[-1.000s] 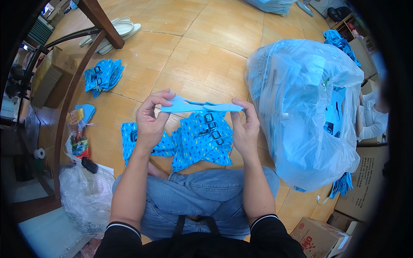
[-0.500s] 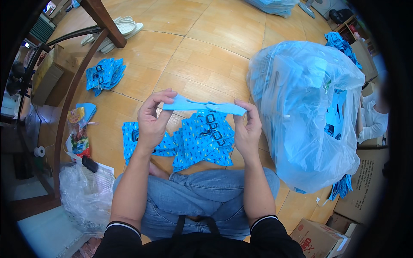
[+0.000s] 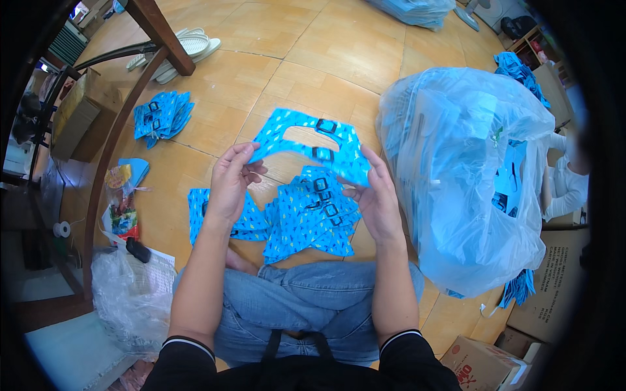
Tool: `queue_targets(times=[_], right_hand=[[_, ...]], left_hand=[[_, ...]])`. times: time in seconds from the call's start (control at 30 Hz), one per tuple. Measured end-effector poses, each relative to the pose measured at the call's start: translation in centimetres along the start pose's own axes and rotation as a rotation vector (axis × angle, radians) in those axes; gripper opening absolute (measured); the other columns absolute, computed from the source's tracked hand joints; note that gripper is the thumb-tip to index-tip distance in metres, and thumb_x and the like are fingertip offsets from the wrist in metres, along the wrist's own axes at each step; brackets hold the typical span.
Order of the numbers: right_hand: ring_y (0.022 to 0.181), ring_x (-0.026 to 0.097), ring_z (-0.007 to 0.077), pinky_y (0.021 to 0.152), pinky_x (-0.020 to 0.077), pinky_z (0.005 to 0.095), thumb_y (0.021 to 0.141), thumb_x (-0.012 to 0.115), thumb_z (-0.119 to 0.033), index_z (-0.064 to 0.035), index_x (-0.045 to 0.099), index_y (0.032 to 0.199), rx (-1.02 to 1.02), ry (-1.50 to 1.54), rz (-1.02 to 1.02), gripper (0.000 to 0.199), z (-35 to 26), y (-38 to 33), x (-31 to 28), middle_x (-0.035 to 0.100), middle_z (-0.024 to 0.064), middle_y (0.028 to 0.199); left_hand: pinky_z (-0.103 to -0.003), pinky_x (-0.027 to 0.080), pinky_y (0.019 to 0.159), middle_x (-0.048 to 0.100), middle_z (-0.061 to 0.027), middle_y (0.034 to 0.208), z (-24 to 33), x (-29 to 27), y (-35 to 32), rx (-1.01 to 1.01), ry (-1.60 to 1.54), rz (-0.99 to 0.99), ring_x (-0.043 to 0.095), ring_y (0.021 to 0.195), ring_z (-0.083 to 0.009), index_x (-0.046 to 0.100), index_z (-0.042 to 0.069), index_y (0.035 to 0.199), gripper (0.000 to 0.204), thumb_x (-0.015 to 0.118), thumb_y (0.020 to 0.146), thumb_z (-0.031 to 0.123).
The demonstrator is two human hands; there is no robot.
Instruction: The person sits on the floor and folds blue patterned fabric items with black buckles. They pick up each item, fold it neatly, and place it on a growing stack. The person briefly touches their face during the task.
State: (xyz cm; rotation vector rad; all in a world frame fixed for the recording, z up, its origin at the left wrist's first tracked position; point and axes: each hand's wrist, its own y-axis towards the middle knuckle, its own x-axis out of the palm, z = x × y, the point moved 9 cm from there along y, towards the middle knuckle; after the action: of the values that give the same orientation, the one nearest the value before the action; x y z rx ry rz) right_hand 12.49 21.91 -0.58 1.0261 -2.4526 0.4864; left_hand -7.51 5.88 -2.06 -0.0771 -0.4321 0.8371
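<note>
Blue patterned piece (image 3: 352, 153), one: gripped at opposite ends by fingers (image 3: 243, 155) of left hand (image 3: 229, 184) and right hand (image 3: 383, 207); apparently under inspection; level support called for if lowered.

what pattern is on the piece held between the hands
The held piece is bright blue with small, scattered pale motifs; it shows best in the head view.

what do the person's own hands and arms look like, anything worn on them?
The left hand and right hand are bare, five-fingered and ungloved. The forearms are bare too, up to short black sleeves, each with a thin white stripe near its edge.
</note>
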Motion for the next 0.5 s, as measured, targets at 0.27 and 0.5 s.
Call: queue_targets(times=[0.27,0.5], right_hand=[[0.091,0.065,0.0156,0.076,0.0492,0.0275,0.1,0.052,-0.028,-0.0027,0.059,0.105,-0.147,-0.283,0.151,0.027,-0.5,0.3,-1.3,0.068,0.0103,0.099],[0.086,0.065,0.0137,0.075,0.0491,0.0269,0.1,0.052,-0.029,-0.0038,0.059,0.103,-0.179,-0.25,0.155,0.026,-0.5,0.3,-1.6,0.068,0.0091,0.096]], left_hand=[[-0.028,0.049,0.078,0.071,-0.0081,0.094,0.8,0.4,-0.3,0.081,0.042,-0.019,0.067,0.088,-0.0168,0.065,0.004,0.109,0.034,0.052,0.099,0.035],[-0.027,0.049,0.077,0.071,-0.0078,0.089,1.1,0.5,-0.3,0.148,0.036,-0.041,0.067,0.087,-0.0161,0.066,0.004,0.106,0.035,0.052,0.099,0.035]])
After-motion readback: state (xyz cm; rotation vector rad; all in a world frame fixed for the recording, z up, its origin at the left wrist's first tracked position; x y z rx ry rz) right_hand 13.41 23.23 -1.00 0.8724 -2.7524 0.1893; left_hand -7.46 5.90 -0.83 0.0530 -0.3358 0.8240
